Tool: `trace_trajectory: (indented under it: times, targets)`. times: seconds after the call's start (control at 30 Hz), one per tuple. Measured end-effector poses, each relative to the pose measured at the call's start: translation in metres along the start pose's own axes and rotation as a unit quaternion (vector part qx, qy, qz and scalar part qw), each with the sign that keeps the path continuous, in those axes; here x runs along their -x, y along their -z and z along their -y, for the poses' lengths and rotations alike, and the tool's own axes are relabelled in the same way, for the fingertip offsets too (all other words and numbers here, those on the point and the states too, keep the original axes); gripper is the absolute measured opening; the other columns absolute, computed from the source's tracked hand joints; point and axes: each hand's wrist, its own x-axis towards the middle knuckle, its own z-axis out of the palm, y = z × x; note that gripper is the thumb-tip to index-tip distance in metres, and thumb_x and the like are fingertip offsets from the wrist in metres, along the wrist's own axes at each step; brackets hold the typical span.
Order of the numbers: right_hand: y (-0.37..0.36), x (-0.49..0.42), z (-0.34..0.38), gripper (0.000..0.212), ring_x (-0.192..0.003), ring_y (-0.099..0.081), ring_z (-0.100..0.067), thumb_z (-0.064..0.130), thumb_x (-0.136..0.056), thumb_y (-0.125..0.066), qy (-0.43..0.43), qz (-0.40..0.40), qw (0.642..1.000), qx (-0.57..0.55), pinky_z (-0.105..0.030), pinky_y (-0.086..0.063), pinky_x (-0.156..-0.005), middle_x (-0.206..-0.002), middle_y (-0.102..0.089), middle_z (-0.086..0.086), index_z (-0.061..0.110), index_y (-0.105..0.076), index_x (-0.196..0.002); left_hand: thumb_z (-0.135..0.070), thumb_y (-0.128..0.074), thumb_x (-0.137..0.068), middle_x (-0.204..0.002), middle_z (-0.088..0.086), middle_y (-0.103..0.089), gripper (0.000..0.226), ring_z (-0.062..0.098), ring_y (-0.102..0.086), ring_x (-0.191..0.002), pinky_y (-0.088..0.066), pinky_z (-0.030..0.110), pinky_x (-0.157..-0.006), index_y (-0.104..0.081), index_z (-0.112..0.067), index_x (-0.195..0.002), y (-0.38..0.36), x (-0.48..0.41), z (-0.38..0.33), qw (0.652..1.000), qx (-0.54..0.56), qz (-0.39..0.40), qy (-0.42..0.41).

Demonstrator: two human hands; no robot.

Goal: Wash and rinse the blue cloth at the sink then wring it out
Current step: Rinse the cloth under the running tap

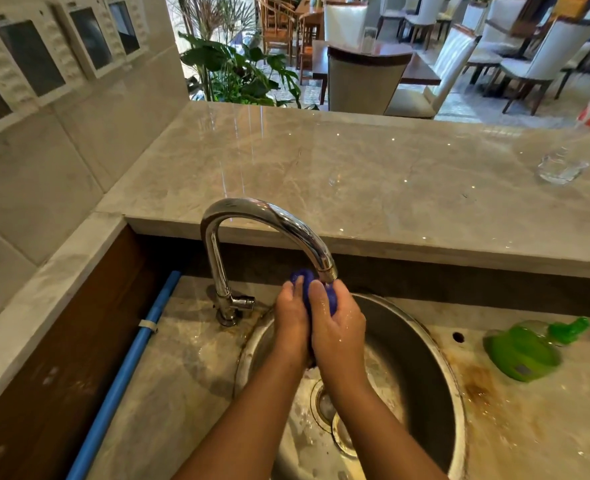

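Note:
The blue cloth (306,284) is bunched into a small wad right under the spout of the chrome tap (252,216). My left hand (291,320) and my right hand (338,327) are pressed together around it, both wet, fingers closed on the cloth. Only the cloth's top shows between my fingertips; the rest is hidden in my palms. My hands are over the round steel sink (425,344), above its drain (324,407).
A green dish-soap bottle (525,351) lies on its side on the wet, stained counter right of the sink. A blue pipe (127,372) runs along the left. A raised marble ledge (355,174) carries a clear glass (561,168) at far right.

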Motion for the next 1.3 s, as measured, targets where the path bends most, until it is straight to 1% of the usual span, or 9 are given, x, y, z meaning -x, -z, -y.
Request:
trace_trajectory:
  times: [0.07, 0.13, 0.23, 0.33, 0.57, 0.7, 0.93, 1.17, 1.3]
  targets:
    - [-0.005, -0.01, -0.006, 0.028, -0.056, -0.055, -0.002, 0.041, -0.099, -0.051, 0.01, -0.037, 0.998, 0.056, -0.017, -0.043, -0.05, -0.062, -0.059, 0.004, 0.026, -0.054, -0.075, -0.036, -0.045, -0.104, -0.066, -0.002, -0.073, 0.032, 0.009, -0.071, -0.058, -0.054, 0.021, -0.053, -0.066, -0.016, -0.091, -0.003, 0.004, 0.002, 0.999, 0.032, 0.038, 0.022]
    - [-0.003, -0.026, -0.016, 0.029, -0.057, -0.055, -0.005, 0.035, -0.101, -0.051, -0.021, -0.04, 0.993, 0.107, -0.016, -0.04, -0.05, -0.064, -0.059, 0.005, 0.022, -0.055, -0.075, -0.036, -0.049, -0.104, -0.085, 0.007, -0.077, 0.029, 0.016, -0.075, -0.074, -0.056, 0.028, -0.061, -0.07, -0.016, -0.104, 0.001, 0.01, 0.003, 0.997, 0.036, 0.064, 0.025]
    - [0.005, -0.043, -0.033, 0.031, -0.068, -0.06, -0.02, 0.036, -0.102, -0.05, -0.109, -0.007, 0.987, 0.117, -0.035, -0.05, -0.064, -0.073, -0.063, -0.004, 0.015, -0.058, -0.08, -0.03, -0.052, -0.103, -0.104, 0.009, -0.078, 0.026, 0.024, -0.076, -0.093, -0.06, 0.038, -0.075, -0.067, -0.016, -0.119, 0.011, 0.018, 0.004, 0.992, 0.036, 0.117, 0.009]
    - [0.015, -0.039, -0.038, 0.029, -0.068, -0.06, -0.015, 0.041, -0.102, -0.05, -0.139, -0.03, 0.984, 0.109, -0.026, -0.043, -0.058, -0.076, -0.062, -0.001, 0.02, -0.055, -0.083, -0.026, -0.053, -0.102, -0.106, 0.004, -0.077, 0.019, 0.025, -0.073, -0.101, -0.058, 0.046, -0.092, -0.068, -0.024, -0.114, 0.019, 0.018, 0.007, 0.982, -0.085, 0.153, -0.065]
    - [0.006, 0.008, -0.013, 0.023, -0.058, -0.056, 0.0, 0.03, -0.101, -0.057, -0.004, 0.008, 0.999, -0.031, -0.014, -0.046, -0.054, -0.071, -0.063, 0.009, 0.027, -0.057, -0.078, -0.029, -0.047, -0.105, -0.091, 0.003, -0.068, 0.023, 0.022, -0.065, -0.087, -0.049, 0.032, -0.076, -0.064, -0.015, -0.1, 0.021, -0.003, -0.004, 0.98, -0.174, -0.035, -0.085]
    - [-0.011, 0.005, -0.017, 0.027, -0.056, -0.056, -0.003, 0.035, -0.101, -0.053, 0.002, -0.036, 0.999, 0.018, -0.013, -0.044, -0.051, -0.064, -0.061, 0.002, 0.021, -0.058, -0.079, -0.029, -0.049, -0.104, -0.075, 0.004, -0.068, 0.025, 0.019, -0.066, -0.071, -0.052, 0.032, -0.07, -0.066, -0.013, -0.095, 0.004, 0.009, 0.004, 0.998, -0.023, 0.046, -0.026]
    - [0.013, -0.037, -0.044, 0.031, -0.067, -0.057, -0.017, 0.039, -0.102, -0.051, -0.134, -0.053, 0.987, 0.074, -0.027, -0.038, -0.057, -0.073, -0.06, -0.003, 0.019, -0.056, -0.078, -0.027, -0.059, -0.099, -0.1, -0.002, -0.079, 0.018, 0.015, -0.077, -0.091, -0.063, 0.03, -0.071, -0.075, -0.034, -0.101, 0.013, 0.019, 0.011, 0.984, 0.02, 0.176, 0.004]
    - [0.014, -0.01, -0.011, 0.029, -0.062, -0.057, -0.014, 0.042, -0.1, -0.051, -0.057, -0.019, 0.997, -0.045, -0.025, -0.049, -0.056, -0.071, -0.061, -0.002, 0.023, -0.059, -0.079, -0.037, -0.052, -0.102, -0.105, 0.011, -0.073, 0.025, 0.028, -0.07, -0.099, -0.057, 0.046, -0.088, -0.066, -0.018, -0.109, 0.016, -0.004, 0.001, 0.997, -0.067, -0.017, -0.045]
    - [-0.007, -0.001, -0.007, 0.028, -0.061, -0.058, -0.004, 0.035, -0.102, -0.054, 0.013, -0.021, 0.998, 0.065, -0.012, -0.044, -0.056, -0.064, -0.061, 0.005, 0.024, -0.061, -0.077, -0.039, -0.05, -0.1, -0.079, 0.011, -0.064, 0.035, 0.025, -0.065, -0.074, -0.052, 0.036, -0.074, -0.068, -0.012, -0.085, 0.002, 0.005, 0.006, 0.995, 0.042, 0.041, 0.081]
